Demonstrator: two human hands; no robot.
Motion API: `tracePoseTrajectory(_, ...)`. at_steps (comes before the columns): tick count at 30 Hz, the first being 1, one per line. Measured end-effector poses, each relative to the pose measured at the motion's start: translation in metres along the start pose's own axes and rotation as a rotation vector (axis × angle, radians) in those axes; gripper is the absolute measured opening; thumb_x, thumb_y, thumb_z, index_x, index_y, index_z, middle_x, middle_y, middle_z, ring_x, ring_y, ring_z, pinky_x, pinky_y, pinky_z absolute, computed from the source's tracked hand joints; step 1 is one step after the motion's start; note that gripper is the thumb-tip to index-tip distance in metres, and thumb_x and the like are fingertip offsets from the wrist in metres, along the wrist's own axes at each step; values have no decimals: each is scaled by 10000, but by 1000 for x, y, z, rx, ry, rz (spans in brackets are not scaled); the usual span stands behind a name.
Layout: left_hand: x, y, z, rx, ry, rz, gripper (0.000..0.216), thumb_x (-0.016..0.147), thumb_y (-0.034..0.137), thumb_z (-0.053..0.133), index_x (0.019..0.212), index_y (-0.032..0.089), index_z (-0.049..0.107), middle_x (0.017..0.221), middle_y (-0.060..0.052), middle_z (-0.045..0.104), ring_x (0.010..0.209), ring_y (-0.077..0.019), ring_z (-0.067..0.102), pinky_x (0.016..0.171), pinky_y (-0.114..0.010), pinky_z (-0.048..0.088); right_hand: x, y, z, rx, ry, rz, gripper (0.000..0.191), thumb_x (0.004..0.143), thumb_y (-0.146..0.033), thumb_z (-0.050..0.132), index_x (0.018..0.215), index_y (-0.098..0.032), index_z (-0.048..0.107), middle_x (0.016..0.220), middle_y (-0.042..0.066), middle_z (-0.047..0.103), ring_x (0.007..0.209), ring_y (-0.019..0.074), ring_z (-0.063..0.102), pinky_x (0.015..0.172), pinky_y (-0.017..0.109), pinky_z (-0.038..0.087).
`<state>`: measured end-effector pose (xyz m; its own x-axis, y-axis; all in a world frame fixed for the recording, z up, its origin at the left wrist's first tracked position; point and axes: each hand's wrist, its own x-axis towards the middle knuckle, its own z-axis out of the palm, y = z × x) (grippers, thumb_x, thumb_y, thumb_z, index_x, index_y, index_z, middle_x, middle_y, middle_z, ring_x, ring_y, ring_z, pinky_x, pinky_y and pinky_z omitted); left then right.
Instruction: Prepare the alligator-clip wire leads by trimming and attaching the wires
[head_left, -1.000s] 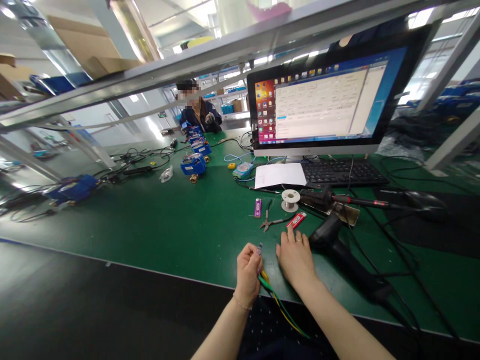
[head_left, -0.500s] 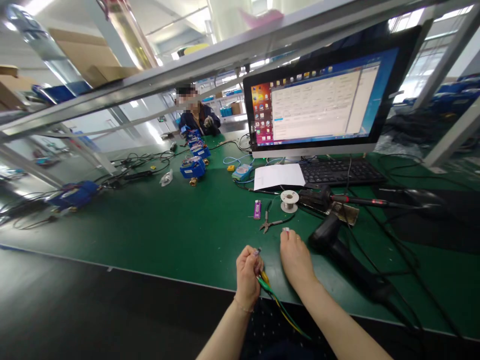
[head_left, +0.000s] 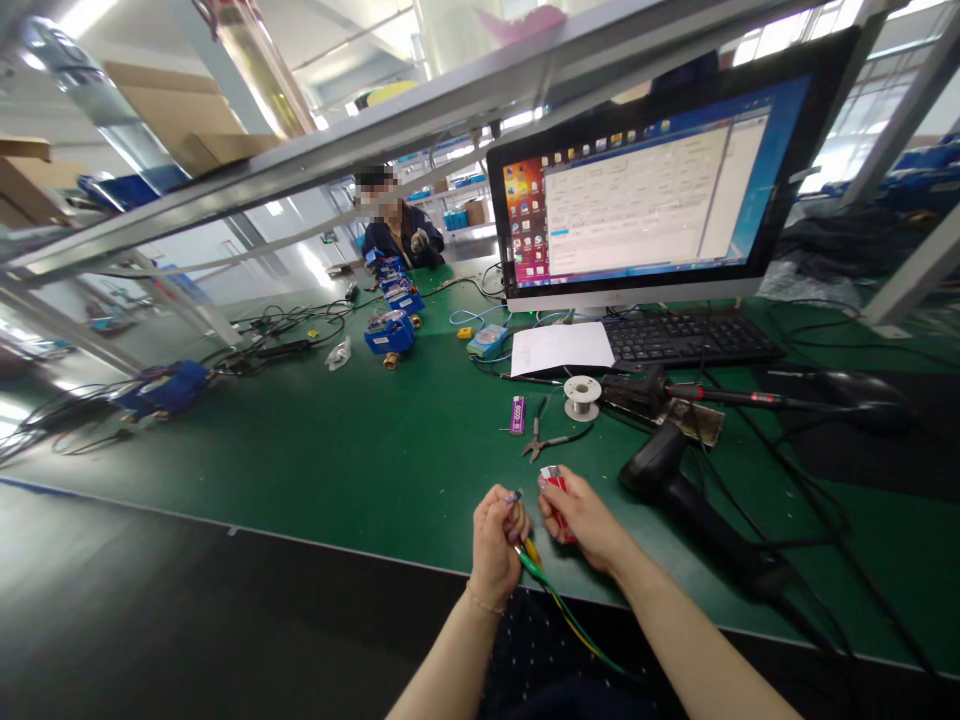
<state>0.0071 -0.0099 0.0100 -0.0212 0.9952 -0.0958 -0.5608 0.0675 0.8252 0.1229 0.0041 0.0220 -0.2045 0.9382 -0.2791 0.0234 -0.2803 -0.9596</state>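
My left hand (head_left: pixel 499 535) is closed at the front of the green bench, pinching cable ends. A green alligator clip lead (head_left: pixel 531 565) and a yellow clip (head_left: pixel 532 550) hang from its underside, and a small dark tip pokes out above the thumb; the rest is hidden in the fingers. Just to the right, my right hand (head_left: pixel 589 520) is wrapped around a red lighter (head_left: pixel 559 505) with a metal top, held close to the left hand but apart from it. Beyond the hands lie pliers (head_left: pixel 536 445) and a small purple packet (head_left: pixel 517 415).
A barcode scanner (head_left: pixel 701 515) lies right of my hands. Behind are a solder spool (head_left: pixel 582 398), a soldering iron (head_left: pixel 731 396), paper (head_left: pixel 562 348), a keyboard (head_left: pixel 682 340) and a monitor (head_left: pixel 645 190). Blue devices (head_left: pixel 390 333) line the back left, near a person (head_left: pixel 401 235).
My right hand has turned over and moved left toward my left hand, so the red lighter in it now shows plainly. The left hand is almost unmoved. The view has shifted slightly.
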Motion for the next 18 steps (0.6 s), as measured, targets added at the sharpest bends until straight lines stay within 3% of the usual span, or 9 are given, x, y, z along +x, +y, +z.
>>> tracePoseTrajectory(4, 1, 2, -2, -35, -13, -22, 382, 710, 337, 644, 539, 187, 337, 442, 104, 253, 363, -24, 208, 385, -181, 190, -7, 2, 0, 363, -160, 58, 533, 733, -664, 490, 877, -152, 525, 579, -72, 366, 430, 53, 317, 388, 184, 214)
tracePoseTrajectory(9, 1, 3, -3, -67, -31, -50, 398, 708, 347, 649, 539, 188, 326, 427, 105, 243, 356, -24, 190, 374, -180, 165, -14, 6, -5, 585, -280, 110, 473, 586, -468, 783, 858, -134, 587, 643, -37, 477, 536, 44, 423, 452, 152, 310)
tracePoseTrajectory(11, 1, 3, -3, -78, -30, -60, 403, 708, 342, 650, 542, 189, 316, 431, 106, 238, 357, -22, 182, 375, -175, 168, -14, 8, -6, 626, -289, 134, 444, 638, -485, 752, 873, -142, 595, 596, -54, 466, 449, 24, 356, 382, 139, 235)
tracePoseTrajectory(14, 0, 5, -3, -86, -14, -75, 408, 707, 333, 655, 553, 191, 305, 444, 110, 231, 361, -21, 164, 372, -168, 161, -12, 10, -9, 660, -324, 201, 455, 800, -567, 531, 858, -125, 618, 521, -53, 433, 361, 29, 244, 317, 155, 108)
tracePoseTrajectory(16, 0, 5, -2, -86, -3, -78, 417, 705, 336, 661, 558, 192, 299, 448, 112, 226, 364, -21, 152, 370, -165, 154, -12, 9, -11, 679, -346, 229, 443, 843, -509, 456, 810, -104, 632, 558, -14, 472, 397, 42, 303, 318, 153, 134)
tracePoseTrajectory(18, 0, 6, -2, -85, 6, -71, 429, 711, 344, 662, 558, 192, 290, 451, 112, 223, 368, -22, 146, 370, -165, 153, -13, 8, -12, 690, -354, 222, 326, 811, -403, 527, 774, -97, 635, 626, 14, 518, 477, 50, 386, 356, 144, 236)
